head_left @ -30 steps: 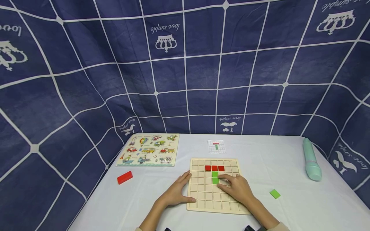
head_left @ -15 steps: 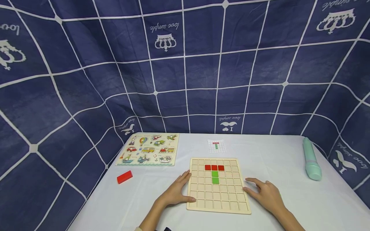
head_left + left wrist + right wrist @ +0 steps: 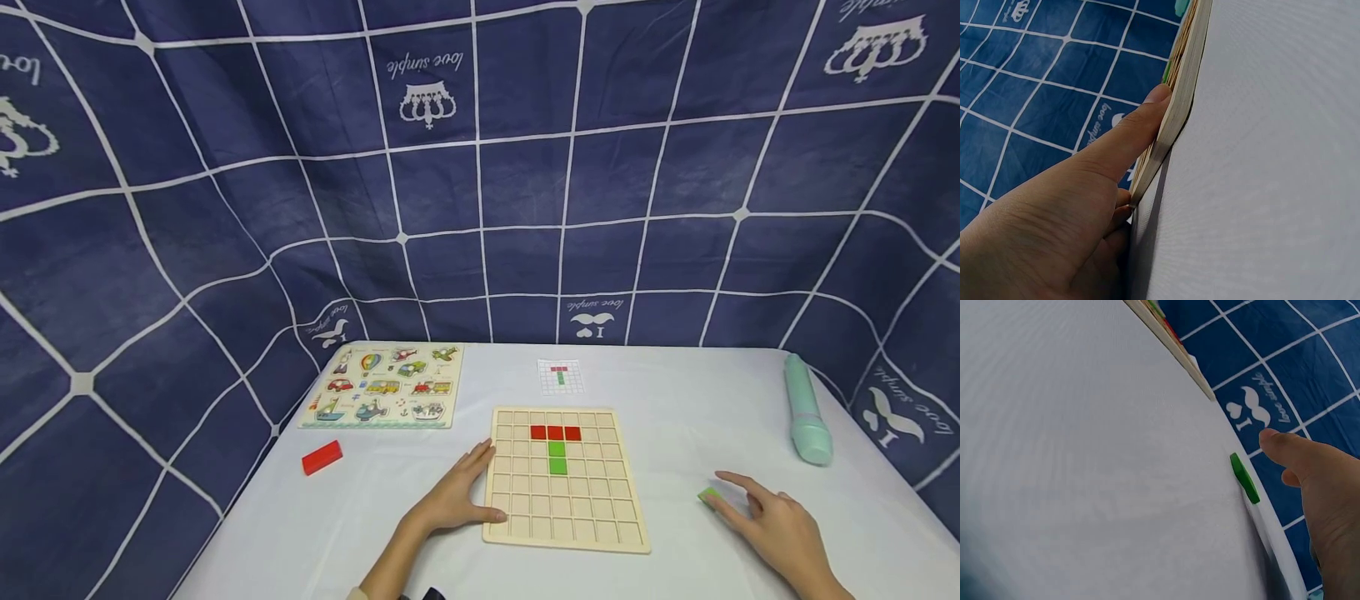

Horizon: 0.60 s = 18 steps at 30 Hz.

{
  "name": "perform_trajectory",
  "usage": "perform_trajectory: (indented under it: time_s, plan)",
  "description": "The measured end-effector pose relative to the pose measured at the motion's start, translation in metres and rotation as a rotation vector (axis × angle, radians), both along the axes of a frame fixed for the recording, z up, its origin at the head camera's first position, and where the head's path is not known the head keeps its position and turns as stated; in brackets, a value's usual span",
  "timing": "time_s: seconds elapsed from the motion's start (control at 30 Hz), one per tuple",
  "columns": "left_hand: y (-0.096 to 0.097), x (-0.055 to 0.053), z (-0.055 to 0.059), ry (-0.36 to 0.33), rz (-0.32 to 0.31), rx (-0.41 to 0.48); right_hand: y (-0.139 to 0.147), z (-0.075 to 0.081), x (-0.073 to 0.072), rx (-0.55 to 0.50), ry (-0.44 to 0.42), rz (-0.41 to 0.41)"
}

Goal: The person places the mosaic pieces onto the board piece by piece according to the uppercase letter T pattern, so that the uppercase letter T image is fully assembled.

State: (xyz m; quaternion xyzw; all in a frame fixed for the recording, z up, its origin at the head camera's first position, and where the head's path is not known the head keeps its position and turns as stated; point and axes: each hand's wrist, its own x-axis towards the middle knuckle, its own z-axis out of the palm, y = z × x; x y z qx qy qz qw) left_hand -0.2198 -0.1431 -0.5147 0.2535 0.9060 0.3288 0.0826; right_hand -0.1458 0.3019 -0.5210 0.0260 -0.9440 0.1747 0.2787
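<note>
A wooden grid board lies on the white table, with a row of red square tiles and two green square tiles below the middle one, forming a T. My left hand rests along the board's left side, thumb on its near left corner and other fingers extended at the edge. Over to the right, a loose green tile lies on the table. Above it hovers my right hand, thumb and index finger spread. The right wrist view shows the thumb apart from this tile.
A small printed card with a T pattern lies behind the board. To the left are a vehicle picture puzzle and a red block. A mint-green microphone-shaped object lies at the far right. A dark blue curtain surrounds the table.
My right hand has left the lower green tile on the board and moved right to above the loose green tile. The left hand has stayed at the board's edge.
</note>
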Motion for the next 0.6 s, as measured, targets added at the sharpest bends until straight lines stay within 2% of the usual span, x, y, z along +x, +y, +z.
perform_trajectory:
  time_s: [0.23,0.6]
  plan:
    - [-0.0001,-0.0007,-0.0008,0.003,-0.001,-0.001,0.0035,-0.0013,0.0026,0.012,-0.039,-0.014]
    - [-0.0006,-0.0014,-0.0021,0.015,-0.001,-0.012,0.0017,-0.0002,0.0048,0.007,-0.191,-0.033]
